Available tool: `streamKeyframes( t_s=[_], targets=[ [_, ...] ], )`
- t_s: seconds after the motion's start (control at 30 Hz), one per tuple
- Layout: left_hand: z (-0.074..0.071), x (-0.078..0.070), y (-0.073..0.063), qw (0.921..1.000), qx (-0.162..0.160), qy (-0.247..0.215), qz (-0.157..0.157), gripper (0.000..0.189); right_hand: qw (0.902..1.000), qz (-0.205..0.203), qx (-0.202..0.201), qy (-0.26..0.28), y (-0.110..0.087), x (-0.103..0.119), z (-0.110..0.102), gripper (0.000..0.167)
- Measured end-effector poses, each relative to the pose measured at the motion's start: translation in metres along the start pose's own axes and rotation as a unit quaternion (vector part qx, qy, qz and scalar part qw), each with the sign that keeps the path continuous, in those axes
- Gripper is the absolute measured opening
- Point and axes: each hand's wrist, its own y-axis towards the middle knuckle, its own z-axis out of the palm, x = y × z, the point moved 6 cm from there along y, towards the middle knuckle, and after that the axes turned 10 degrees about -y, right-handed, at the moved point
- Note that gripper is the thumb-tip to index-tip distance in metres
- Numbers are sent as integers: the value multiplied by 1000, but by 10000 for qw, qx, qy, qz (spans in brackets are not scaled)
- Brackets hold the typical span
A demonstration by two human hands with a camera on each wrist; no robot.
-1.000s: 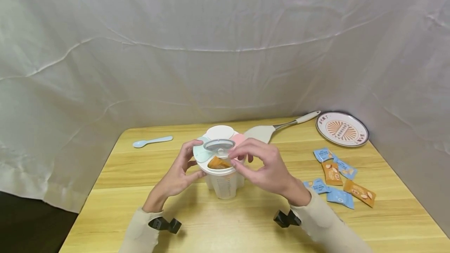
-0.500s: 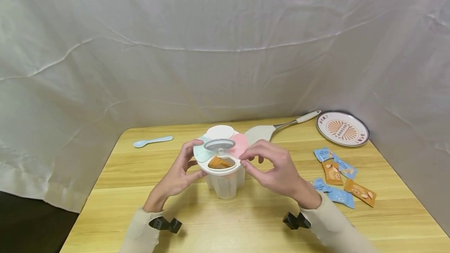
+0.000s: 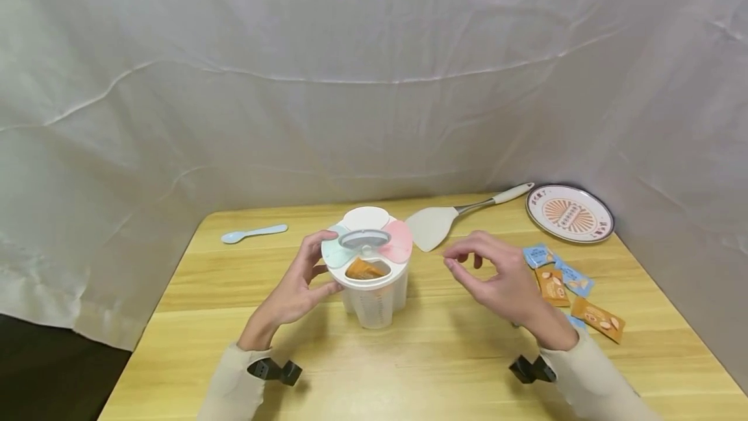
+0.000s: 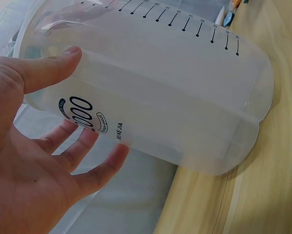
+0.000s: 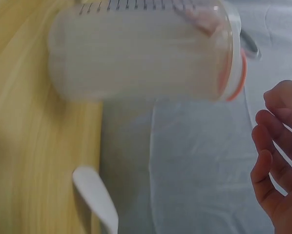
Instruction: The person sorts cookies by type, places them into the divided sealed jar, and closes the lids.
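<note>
A translucent storage jar (image 3: 375,309) with a white, mint and pink sectioned lid stands upright on the table. Its front flap (image 3: 365,238) is raised, and an orange snack packet (image 3: 363,269) shows in the opening below. My left hand (image 3: 297,294) holds the jar's left side near the rim. In the left wrist view, the thumb (image 4: 53,70) and fingers spread around the clear wall. To the right of the jar, apart from it, my right hand (image 3: 497,276) hovers above the table with loosely bent fingers and nothing visible in them.
Several blue and orange snack packets (image 3: 597,318) lie at the right, partly hidden behind the right hand. A white-bladed spatula (image 3: 432,226) and a round patterned plate (image 3: 569,214) are at the back right. A light blue spoon (image 3: 254,233) lies back left. Grey cloth hangs behind.
My right hand has left the jar's opening and moved right toward the loose packets. The left hand stays on the jar, and the flap remains raised.
</note>
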Motion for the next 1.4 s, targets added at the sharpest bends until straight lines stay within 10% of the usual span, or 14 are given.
streamKeyframes(
  t_s=[0.7,1.4],
  targets=[
    [0,1,-1,10000,6,-58,55,84,9672,1382,788,-1980,-70,-103,-42,21],
    [0,0,1,10000,26,-55,-58,85,8835,2828,2608,-2671,-123,-145,-80,29]
  ],
)
